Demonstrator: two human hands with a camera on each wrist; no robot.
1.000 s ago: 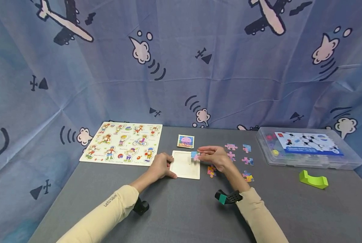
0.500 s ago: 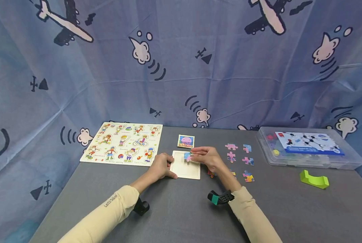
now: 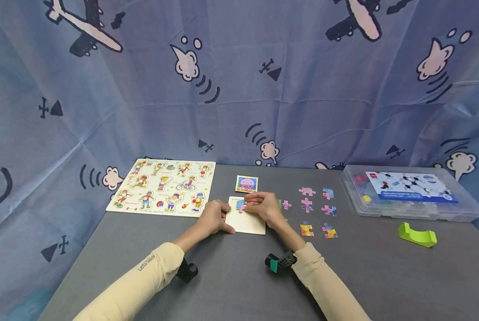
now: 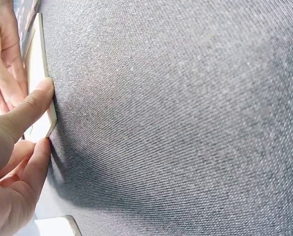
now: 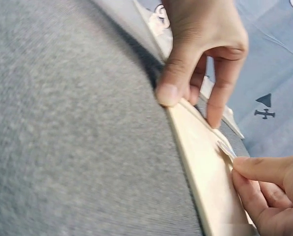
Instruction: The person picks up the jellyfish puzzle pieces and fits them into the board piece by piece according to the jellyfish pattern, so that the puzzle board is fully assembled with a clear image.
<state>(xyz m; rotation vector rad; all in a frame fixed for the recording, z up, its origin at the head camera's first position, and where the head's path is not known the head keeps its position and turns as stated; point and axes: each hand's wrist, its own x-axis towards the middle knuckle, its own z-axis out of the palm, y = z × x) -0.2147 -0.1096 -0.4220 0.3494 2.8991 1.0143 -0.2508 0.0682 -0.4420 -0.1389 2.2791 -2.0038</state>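
My left hand [image 3: 213, 218] grips the left corner of a pale wooden puzzle tray [image 3: 249, 225], thumb at its near edge and fingers along its left side. Between the thumb and fingers of my right hand [image 3: 266, 208] is a blue and pink jigsaw piece [image 3: 240, 205], held over the tray's upper left part. In the right wrist view the piece [image 5: 227, 150] tilts against the tray's inner border; whether it touches the bottom is unclear. Several loose jigsaw pieces [image 3: 307, 205] lie right of the tray, some partly hidden by the right hand and wrist.
A small jellyfish picture [image 3: 246, 183] lies behind the tray. To the left is a large board with sports figures [image 3: 151, 189]. On the right sit a clear plastic case [image 3: 416, 214] and a green curved block [image 3: 417, 235]. A patterned curtain [image 3: 223, 125] hangs behind the table.
My right hand has moved left with the jigsaw piece, from the tray's right side to its upper left, uncovering more loose pieces. The left hand keeps its grip on the tray.
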